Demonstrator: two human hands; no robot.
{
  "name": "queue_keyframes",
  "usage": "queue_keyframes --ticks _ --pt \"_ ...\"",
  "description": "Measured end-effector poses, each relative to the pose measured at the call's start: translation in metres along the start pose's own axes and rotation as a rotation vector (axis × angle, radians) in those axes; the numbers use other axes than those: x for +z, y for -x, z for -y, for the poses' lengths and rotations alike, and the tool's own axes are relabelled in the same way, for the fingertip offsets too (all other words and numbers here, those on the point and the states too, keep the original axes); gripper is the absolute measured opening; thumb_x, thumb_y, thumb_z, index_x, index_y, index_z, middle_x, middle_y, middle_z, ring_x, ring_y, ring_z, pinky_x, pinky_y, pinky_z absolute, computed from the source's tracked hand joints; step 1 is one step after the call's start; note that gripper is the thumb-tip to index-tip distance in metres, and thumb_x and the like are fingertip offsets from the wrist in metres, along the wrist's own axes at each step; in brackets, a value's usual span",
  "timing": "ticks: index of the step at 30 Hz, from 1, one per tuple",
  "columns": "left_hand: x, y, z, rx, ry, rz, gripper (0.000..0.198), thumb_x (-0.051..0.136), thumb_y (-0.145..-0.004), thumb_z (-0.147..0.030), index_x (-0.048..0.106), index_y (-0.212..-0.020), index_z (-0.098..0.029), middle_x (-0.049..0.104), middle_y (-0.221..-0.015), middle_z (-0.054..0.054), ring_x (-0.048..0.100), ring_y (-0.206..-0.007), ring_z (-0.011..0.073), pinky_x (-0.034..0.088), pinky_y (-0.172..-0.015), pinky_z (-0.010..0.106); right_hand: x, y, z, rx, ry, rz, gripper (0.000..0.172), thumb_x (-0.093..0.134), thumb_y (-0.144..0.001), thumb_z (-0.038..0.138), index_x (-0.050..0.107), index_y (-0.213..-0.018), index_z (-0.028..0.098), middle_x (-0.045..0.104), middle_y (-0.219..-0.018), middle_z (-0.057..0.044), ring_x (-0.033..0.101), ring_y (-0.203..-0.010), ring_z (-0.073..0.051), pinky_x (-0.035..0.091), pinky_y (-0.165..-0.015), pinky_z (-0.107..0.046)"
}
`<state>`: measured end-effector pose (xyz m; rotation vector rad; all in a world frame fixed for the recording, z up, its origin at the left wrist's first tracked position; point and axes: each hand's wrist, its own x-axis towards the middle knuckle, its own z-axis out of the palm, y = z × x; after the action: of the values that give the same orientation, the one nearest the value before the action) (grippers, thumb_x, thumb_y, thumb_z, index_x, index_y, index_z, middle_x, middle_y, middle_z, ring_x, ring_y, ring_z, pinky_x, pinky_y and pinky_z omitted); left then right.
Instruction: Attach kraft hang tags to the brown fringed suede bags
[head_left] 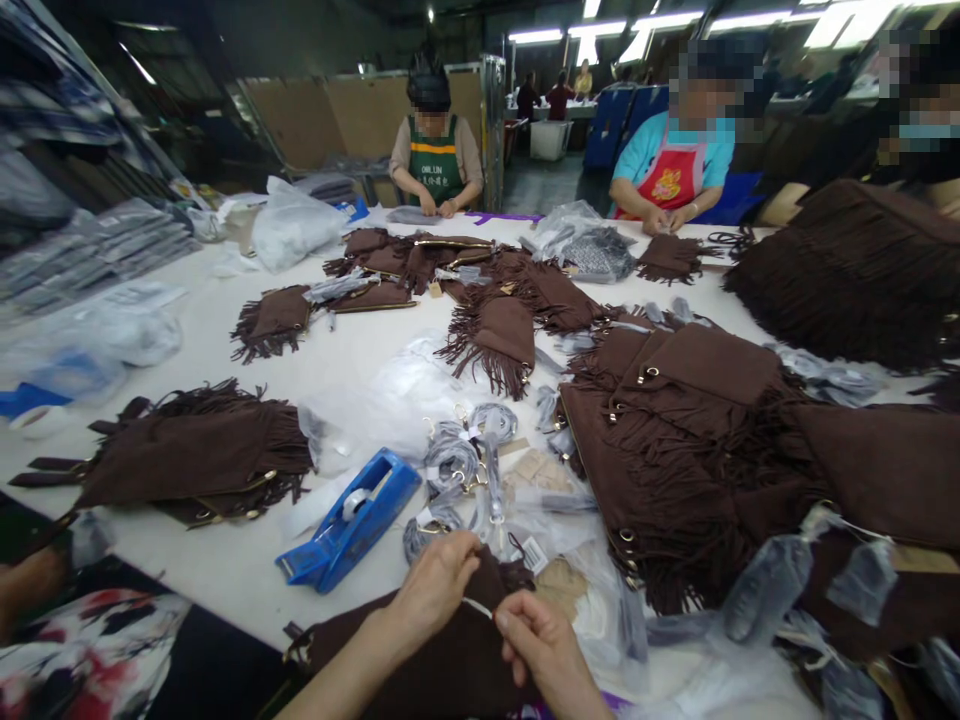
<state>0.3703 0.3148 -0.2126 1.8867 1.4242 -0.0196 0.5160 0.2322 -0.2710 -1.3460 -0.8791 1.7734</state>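
Observation:
A dark brown suede-like bag lies at the table's near edge, under both hands. My left hand is closed in a pinch over its upper part. A short white string runs from there to my right hand, whose thumb and forefinger pinch its other end. Just beyond the right hand are a white barcode tag and a tan paper piece. Coiled grey straps with metal clips lie beyond the left hand. Left of them stands a blue tape dispenser.
Brown fringed bags pile up at right, with another stack at left. Clear plastic bags and wrapped straps lie among them. Two co-workers work across the table; another person's hand shows at left.

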Motion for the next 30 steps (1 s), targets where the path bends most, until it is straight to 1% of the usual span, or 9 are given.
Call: queue_keyframes --ticks 3,6,10,12,18,21,25,27,30 --pt "0.011 -0.02 0.006 0.0 -0.063 0.012 0.028 0.05 -0.073 -0.011 0.053 -0.1 -0.02 0.06 -0.104 0.005 0.056 -0.097 0.0189 0.04 -0.083 0.027 -0.009 0.0 -0.004 0.005 0.008 -0.11 0.044 0.054 -0.07 0.062 0.051 -0.066 0.018 0.044 -0.045 0.008 0.031 -0.033 -0.004 0.02 -0.035 -0.017" --pt "0.019 -0.031 0.005 0.003 -0.131 0.068 0.031 0.056 -0.068 -0.013 0.053 -0.098 -0.021 0.06 -0.104 0.005 0.057 -0.097 0.0221 0.041 -0.082 0.031 -0.016 0.0 -0.007 -0.037 -0.015 -0.223 0.044 0.056 -0.068 0.061 0.051 -0.062 0.018 0.038 -0.045 0.008 0.03 -0.038 -0.006 0.022 -0.038 -0.018" --pt "0.018 -0.03 0.001 -0.04 -0.21 0.092 0.029 0.059 -0.064 -0.017 0.053 -0.093 -0.02 0.061 -0.095 0.006 0.058 -0.092 0.0262 0.042 -0.077 0.034 -0.021 -0.001 -0.008 -0.084 -0.008 -0.316 0.042 0.061 -0.066 0.058 0.05 -0.058 0.018 0.034 -0.045 0.009 0.029 -0.043 -0.007 0.024 -0.043 -0.02" --pt "0.013 -0.027 0.0 -0.06 -0.237 0.105 0.025 0.06 -0.062 -0.02 0.055 -0.087 -0.019 0.062 -0.09 0.006 0.059 -0.087 0.027 0.041 -0.075 0.034 -0.02 -0.001 -0.007 -0.083 -0.027 -0.327 0.042 0.062 -0.065 0.057 0.05 -0.058 0.018 0.034 -0.045 0.009 0.029 -0.043 -0.007 0.023 -0.043 -0.02" --pt "0.003 -0.02 -0.01 -0.108 -0.226 0.13 0.015 0.055 -0.06 -0.02 0.06 -0.075 -0.021 0.063 -0.08 0.004 0.06 -0.081 0.0257 0.039 -0.065 0.03 -0.008 -0.001 -0.011 -0.078 -0.093 -0.3 0.043 0.062 -0.066 0.059 0.052 -0.059 0.018 0.046 -0.047 0.005 0.039 -0.045 -0.009 0.03 -0.048 -0.021" --pt "0.004 -0.021 -0.015 -0.18 -0.186 0.105 0.011 0.053 -0.061 -0.019 0.061 -0.067 -0.02 0.063 -0.069 0.003 0.06 -0.074 0.0233 0.037 -0.06 0.027 -0.005 -0.003 -0.018 -0.095 -0.074 -0.283 0.042 0.061 -0.068 0.058 0.052 -0.059 0.018 0.045 -0.047 0.005 0.038 -0.045 -0.009 0.028 -0.047 -0.021" --pt "0.011 -0.023 -0.013 -0.259 -0.132 0.084 0.007 0.054 -0.061 -0.021 0.061 -0.06 -0.019 0.06 -0.059 0.001 0.06 -0.066 0.0207 0.033 -0.054 0.024 -0.001 -0.003 -0.025 -0.127 -0.009 -0.312 0.039 0.057 -0.073 0.054 0.051 -0.06 0.018 0.039 -0.047 0.007 0.033 -0.044 -0.009 0.024 -0.047 -0.022" --pt "0.014 -0.023 -0.01 -0.264 -0.11 0.083 0.008 0.054 -0.062 -0.021 0.061 -0.059 -0.019 0.06 -0.057 0.001 0.059 -0.063 0.0191 0.032 -0.052 0.023 0.001 -0.002 -0.024 -0.14 0.021 -0.316 0.038 0.056 -0.074 0.053 0.051 -0.06 0.018 0.038 -0.048 0.007 0.032 -0.045 -0.009 0.024 -0.047 -0.022" --pt "0.016 -0.021 -0.008 -0.226 -0.095 0.068 0.013 0.05 -0.069 -0.022 0.059 -0.06 -0.018 0.06 -0.059 0.001 0.058 -0.064 0.0178 0.032 -0.054 0.024 0.004 -0.001 -0.021 -0.157 0.042 -0.325 0.038 0.056 -0.073 0.053 0.05 -0.059 0.018 0.036 -0.048 0.007 0.032 -0.046 -0.009 0.024 -0.046 -0.022"
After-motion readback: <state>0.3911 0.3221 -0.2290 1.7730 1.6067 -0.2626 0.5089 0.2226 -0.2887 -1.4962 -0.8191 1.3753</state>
